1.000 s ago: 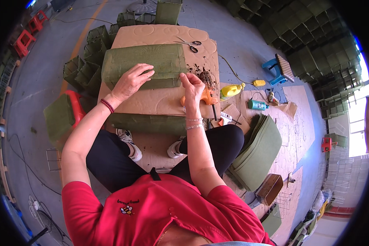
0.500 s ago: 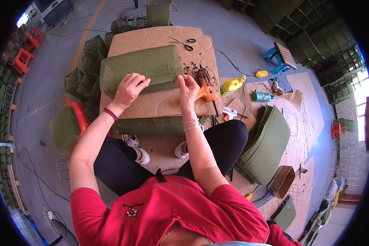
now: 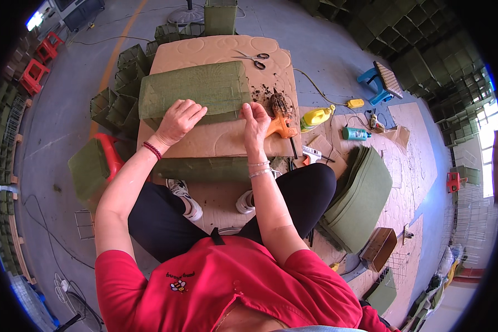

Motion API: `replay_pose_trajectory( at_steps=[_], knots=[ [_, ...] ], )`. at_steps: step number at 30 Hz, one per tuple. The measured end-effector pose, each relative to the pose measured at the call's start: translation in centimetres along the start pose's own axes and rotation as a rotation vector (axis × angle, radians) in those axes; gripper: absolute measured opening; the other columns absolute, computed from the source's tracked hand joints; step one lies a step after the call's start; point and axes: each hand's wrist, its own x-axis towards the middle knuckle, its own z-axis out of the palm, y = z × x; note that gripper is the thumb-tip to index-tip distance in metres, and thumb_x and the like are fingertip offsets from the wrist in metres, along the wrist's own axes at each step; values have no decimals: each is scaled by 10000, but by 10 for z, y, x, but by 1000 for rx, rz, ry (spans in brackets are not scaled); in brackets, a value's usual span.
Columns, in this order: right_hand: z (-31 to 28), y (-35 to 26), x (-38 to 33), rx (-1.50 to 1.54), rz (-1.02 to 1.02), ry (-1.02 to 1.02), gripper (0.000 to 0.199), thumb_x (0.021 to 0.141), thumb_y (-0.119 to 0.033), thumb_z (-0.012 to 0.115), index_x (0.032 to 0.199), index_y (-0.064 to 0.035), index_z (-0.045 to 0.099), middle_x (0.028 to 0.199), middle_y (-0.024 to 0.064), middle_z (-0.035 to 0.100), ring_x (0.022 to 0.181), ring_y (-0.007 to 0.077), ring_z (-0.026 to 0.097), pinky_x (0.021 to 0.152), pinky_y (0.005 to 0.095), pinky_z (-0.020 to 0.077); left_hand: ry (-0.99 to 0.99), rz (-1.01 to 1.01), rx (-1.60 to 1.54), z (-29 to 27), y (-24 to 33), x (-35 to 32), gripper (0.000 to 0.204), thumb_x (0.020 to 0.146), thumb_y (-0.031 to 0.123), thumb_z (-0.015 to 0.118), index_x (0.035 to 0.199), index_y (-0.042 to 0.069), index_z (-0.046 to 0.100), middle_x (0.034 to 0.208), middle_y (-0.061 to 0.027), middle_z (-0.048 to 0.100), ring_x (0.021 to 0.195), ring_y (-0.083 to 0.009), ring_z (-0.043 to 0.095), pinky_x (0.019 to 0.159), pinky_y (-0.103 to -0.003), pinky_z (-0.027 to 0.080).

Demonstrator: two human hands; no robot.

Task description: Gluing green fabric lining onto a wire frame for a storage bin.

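A box covered in green mesh-like fabric (image 3: 196, 86) lies on its side on a cardboard-topped table (image 3: 216, 144) in front of me. At its near long edge, my left hand (image 3: 181, 120) is closed, with thumb and fingertips pressed together on the fabric. My right hand (image 3: 255, 126) pinches at the box's near right corner. What lies between its fingertips is too small to make out. Just right of that hand lies an orange hot glue gun (image 3: 281, 127) with a dark, crusted nozzle. Scissors with black handles (image 3: 258, 60) lie beyond the box.
Dark crumbs surround the glue gun's tip. A yellow bottle (image 3: 315, 119), a green bottle (image 3: 356, 134) and a white glue gun (image 3: 311, 155) lie to the right. Green fabric sheets (image 3: 359, 199) are stacked by my right knee. Open green boxes (image 3: 122, 110) stand left of the table.
The whole view has shifted slightly. Both hands stay at the box's near edge, their fingers almost unchanged; the box has not visibly moved on the table.
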Motion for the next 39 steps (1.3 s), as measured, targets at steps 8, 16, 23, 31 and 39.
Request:
replay_pose_trajectory(
  at_steps=[8,16,23,31,39],
  knots=[
    [-1,-3,0,19,-7,-40,103,889,-105,632,860,-12,599,738,-6,595,652,80,556,626,208,436,-15,21,36,1,1,0,314,716,78,592,1025,36,629,884,-40,548,851,-190,549,746,-323,469],
    [-3,-6,-2,-98,-58,-72,123,898,-118,621,858,-16,564,760,-42,553,688,43,466,645,188,374,-13,17,47,0,2,0,309,710,77,595,1014,36,632,885,-40,547,852,-189,550,742,-320,470],
    [-11,0,1,-141,-11,-62,123,867,-98,656,825,-6,585,731,-62,540,672,35,442,608,194,361,-14,11,39,0,3,0,306,706,79,596,1007,36,631,885,-39,547,853,-190,549,747,-321,472],
    [-14,7,3,-156,-36,-71,124,859,-91,660,814,-1,588,711,-67,532,660,34,436,591,198,354,-25,17,58,1,3,-1,305,712,80,594,1010,31,635,886,-37,553,863,-186,545,756,-320,468],
    [-14,14,1,-254,-59,-21,143,859,-105,654,805,2,575,683,-64,502,627,40,402,547,211,334,-42,55,133,9,7,-7,305,718,91,597,1010,12,639,878,-35,562,856,-179,536,760,-316,458]
  ],
)
